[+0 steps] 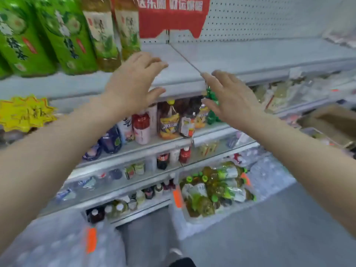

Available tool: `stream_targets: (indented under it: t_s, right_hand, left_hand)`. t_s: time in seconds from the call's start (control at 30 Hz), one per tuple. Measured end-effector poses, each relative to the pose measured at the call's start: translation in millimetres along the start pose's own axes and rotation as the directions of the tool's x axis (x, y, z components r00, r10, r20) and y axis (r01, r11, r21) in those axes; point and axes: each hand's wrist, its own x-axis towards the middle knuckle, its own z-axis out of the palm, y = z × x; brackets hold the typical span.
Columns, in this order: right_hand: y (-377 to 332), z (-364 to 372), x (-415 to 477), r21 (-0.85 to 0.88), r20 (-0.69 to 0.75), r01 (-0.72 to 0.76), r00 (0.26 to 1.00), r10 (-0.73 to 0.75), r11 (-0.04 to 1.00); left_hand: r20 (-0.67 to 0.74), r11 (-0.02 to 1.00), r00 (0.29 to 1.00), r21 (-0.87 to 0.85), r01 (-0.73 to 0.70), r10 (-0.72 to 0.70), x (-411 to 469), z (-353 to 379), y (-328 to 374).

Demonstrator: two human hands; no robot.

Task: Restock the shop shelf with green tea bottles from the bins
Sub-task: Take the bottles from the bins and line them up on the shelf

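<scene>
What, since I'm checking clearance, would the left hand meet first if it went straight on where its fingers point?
The way looks free over the bare shelf, right of the tea bottles. Farther on, the left hand would probably meet the red sign at the back; depth is unclear.

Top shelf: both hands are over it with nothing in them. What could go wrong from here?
1. The left hand hovers close to the tea bottles standing near the front edge of the shelf; a careless sweep could topple one.
2. The bin of loosely piled bottles sits on the floor just ahead of the shoe, so a step forward could catch it.
</scene>
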Motion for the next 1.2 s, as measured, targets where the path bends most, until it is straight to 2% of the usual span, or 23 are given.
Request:
stream_targets:
  t_s: [0.07,0.17,0.27,0.33,0.4,0.47,0.53,0.6,0.7,0.83,0.9,1.0,1.1,1.13,1.2]
  right_hand:
    - [11,19,-42,0.014,0.013,-0.027,1.0,0.027,1.0]
    - [26,58,-100,0.052,0.074,-0.075,0.995,0.071,0.996]
    - [41,106,-152,0.125,0.202,-0.141,0.973,0.114,0.982]
    - [56,140,-181,0.166,0.299,-0.195,0.944,0.14,0.967]
    - [69,173,-207,0.187,0.404,-0.272,0.897,0.178,0.944]
    - [86,205,-227,0.189,0.553,-0.375,0.804,0.217,0.908]
    - [97,227,-243,0.149,0.66,-0.451,0.708,0.251,0.88]
    - [113,255,-250,0.13,0.737,-0.533,0.617,0.278,0.836]
    - [132,296,-245,0.11,0.785,-0.672,0.51,0.351,0.732]
    - [144,338,-218,0.025,0.79,-0.884,0.303,0.532,0.466]
    - [145,351,-208,0.007,0.8,-0.913,0.25,0.545,0.409]
    - [145,354,-202,-0.01,0.798,-0.926,0.219,0.561,0.376]
    - [144,356,-207,-0.021,0.801,-0.955,0.161,0.576,0.297]
    - [143,361,-210,-0.02,0.811,-0.977,0.108,0.575,0.212]
    - [139,367,-215,-0.04,0.831,-0.997,-0.066,0.552,-0.06]
  left_hand:
    - [-0.012,0.997,0.999,-0.071,-0.042,0.041,-8,28,27]
    - [0.048,0.985,0.997,-0.168,-0.046,0.055,-22,82,64]
    - [0.168,0.957,0.986,-0.287,0.037,0.012,-45,148,96]
    - [0.314,0.93,0.949,-0.338,0.143,-0.032,-64,193,120]
    - [0.479,0.89,0.874,-0.361,0.278,-0.079,-86,234,142]
    - [0.62,0.831,0.764,-0.323,0.453,-0.175,-105,270,161]
    - [0.728,0.772,0.631,-0.23,0.593,-0.268,-123,294,175]
    - [0.823,0.701,0.457,-0.105,0.705,-0.336,-133,324,192]
    - [0.86,0.547,0.249,0.042,0.836,-0.446,-139,359,211]
    - [0.813,0.27,0.061,0.12,0.955,-0.578,-143,390,224]
    - [0.807,0.181,0.015,0.114,0.977,-0.59,-143,402,226]
    - [0.797,0.16,-0.011,0.135,0.978,-0.604,-142,409,226]
    - [0.799,0.087,-0.083,0.167,0.982,-0.595,-139,402,223]
    - [0.8,0.067,-0.108,0.182,0.981,-0.59,-139,398,222]
    - [0.806,0.035,-0.137,0.192,0.981,-0.576,-142,393,221]
